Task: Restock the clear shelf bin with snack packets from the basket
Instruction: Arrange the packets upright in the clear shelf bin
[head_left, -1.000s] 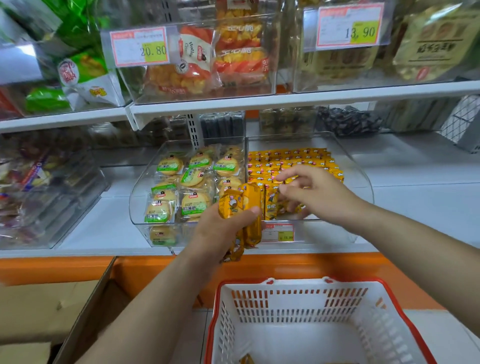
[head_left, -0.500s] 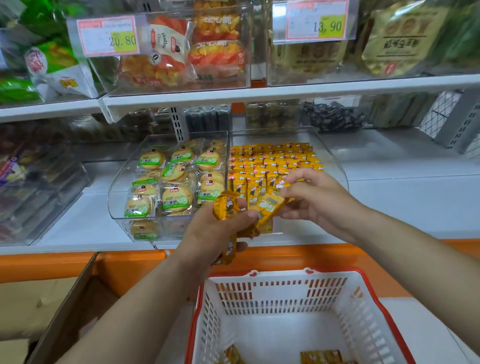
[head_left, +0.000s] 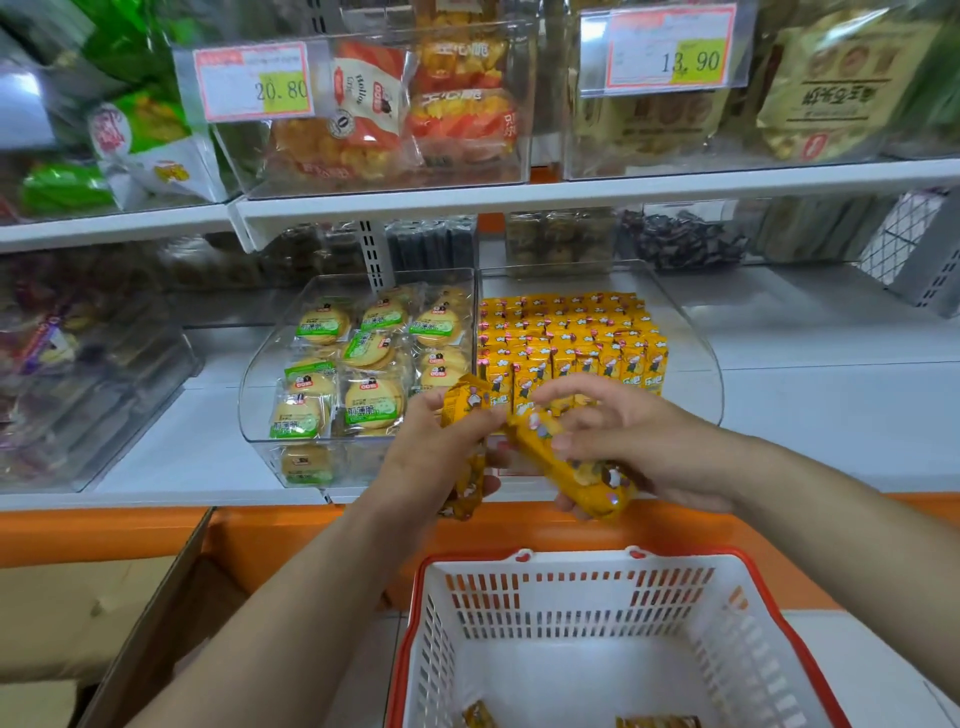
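My left hand (head_left: 434, 457) grips a small bunch of yellow snack packets (head_left: 465, 410) in front of the shelf edge. My right hand (head_left: 639, 441) holds one yellow packet (head_left: 566, 467) tilted, just right of the left hand. Behind both hands stands the clear shelf bin (head_left: 696, 343), its rows of upright yellow packets (head_left: 566, 338) packed tight. Below, the white basket with a red rim (head_left: 587, 597) holds a few yellow packets (head_left: 657, 721) on its floor.
A second clear bin of green-labelled round biscuits (head_left: 358, 364) adjoins the yellow one on the left. Upper shelf bins carry price tags 20.80 (head_left: 257, 83) and 13.90 (head_left: 670, 49). An open cardboard box (head_left: 93, 623) sits at lower left.
My right hand left the bin, came to the left hand's bunch and now holds one packet drawn clear of it. The left hand stayed put with the remaining packets.
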